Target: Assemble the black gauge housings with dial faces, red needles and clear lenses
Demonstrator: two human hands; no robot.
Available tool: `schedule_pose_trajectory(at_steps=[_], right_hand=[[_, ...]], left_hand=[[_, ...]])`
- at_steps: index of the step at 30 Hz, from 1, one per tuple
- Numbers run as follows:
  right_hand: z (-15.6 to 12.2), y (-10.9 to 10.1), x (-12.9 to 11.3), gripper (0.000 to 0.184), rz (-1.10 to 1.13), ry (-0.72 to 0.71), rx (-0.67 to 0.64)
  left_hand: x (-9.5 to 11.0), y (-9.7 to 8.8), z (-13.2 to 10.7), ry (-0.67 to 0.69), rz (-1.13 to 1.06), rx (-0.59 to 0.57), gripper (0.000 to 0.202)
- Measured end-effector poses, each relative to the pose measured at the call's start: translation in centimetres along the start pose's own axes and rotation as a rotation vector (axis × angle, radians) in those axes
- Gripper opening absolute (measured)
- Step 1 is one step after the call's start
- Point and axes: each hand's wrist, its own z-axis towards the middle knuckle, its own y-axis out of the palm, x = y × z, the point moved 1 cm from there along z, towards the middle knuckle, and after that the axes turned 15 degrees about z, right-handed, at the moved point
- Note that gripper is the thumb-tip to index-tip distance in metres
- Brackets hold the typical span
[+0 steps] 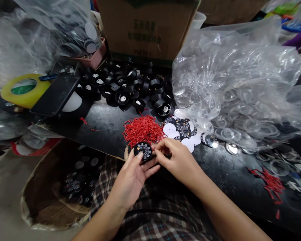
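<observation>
Between the thumb and fingers of my left hand (131, 179) sits a round black gauge (145, 152), its printed dial with white marks facing up. My right hand (177, 160) is at the gauge's right edge, thumb and forefinger pinched together; whatever they hold is too small to make out. Just beyond both hands lies a heap of small red pointers (142, 130). To the right of that heap, thin dial discs (184, 129) overlap, some black-printed and some white side up. Black round casings (130, 87) with white parts inside are piled farther back.
Clear plastic bags (228, 77) with transparent rings spread over the right. A cardboard box (147, 30) stands at the back. Yellow tape (8, 92) and a dark phone (55, 95) lie left. More red pointers (268, 182) lie at right. Below left, a large container (37, 204) holds gauges.
</observation>
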Motion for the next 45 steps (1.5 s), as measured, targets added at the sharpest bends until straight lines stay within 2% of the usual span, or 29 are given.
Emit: schedule_pose_trajectory(at_steps=[3,9,12,14,18,22,26,31,38,42,45], right_hand=[[-0.9,-0.6,0.0,0.006,0.1,-0.046,0.061],[-1.8,-1.2,-0.3,0.005,-0.005,-0.047,0.079],[-1.9,-1.3,-0.5,0.007,-0.079,-0.027,0.086],[-2.0,-1.5,-0.7,0.008,-0.017,-0.024,0.093],[-2.2,-1.9,-1.3,0.01,0.238,-0.038,0.09],[-2.4,-1.8,-1.4,0.01,0.214,-0.034,0.084],[-2.4,-1.6,-1.1,0.012,0.136,-0.014,0.087],[-2.4,-1.8,-1.2,0.012,0.16,0.007,0.08],[-2.7,-1.8,-1.2,0.011,0.169,-0.038,0.055],[-3.3,-1.7,-1.3,0.013,0.135,-0.086,0.091],[-3.7,-1.4,-1.7,0.015,0.141,-0.062,0.123]], left_hand=[[0.1,0.6,0.4,-0.03,-0.066,-0.029,0.017],[-0.2,1.3,0.4,0.162,0.05,0.044,0.019],[-0.3,1.4,0.0,0.221,0.092,0.022,0.019],[-0.2,1.3,-0.1,0.239,0.103,0.014,0.025],[0.0,1.3,0.4,0.261,0.159,0.106,0.042],[-0.8,1.8,1.2,0.239,0.266,0.032,0.032],[-1.6,2.1,1.3,0.286,0.361,0.009,0.028],[-1.4,2.0,1.0,0.357,0.481,-0.028,0.028],[-0.6,2.2,0.5,0.421,0.625,0.072,0.016],[-0.5,2.4,0.0,0.452,0.68,0.075,0.017],[-0.7,2.3,-0.3,0.478,0.75,0.113,0.02]])
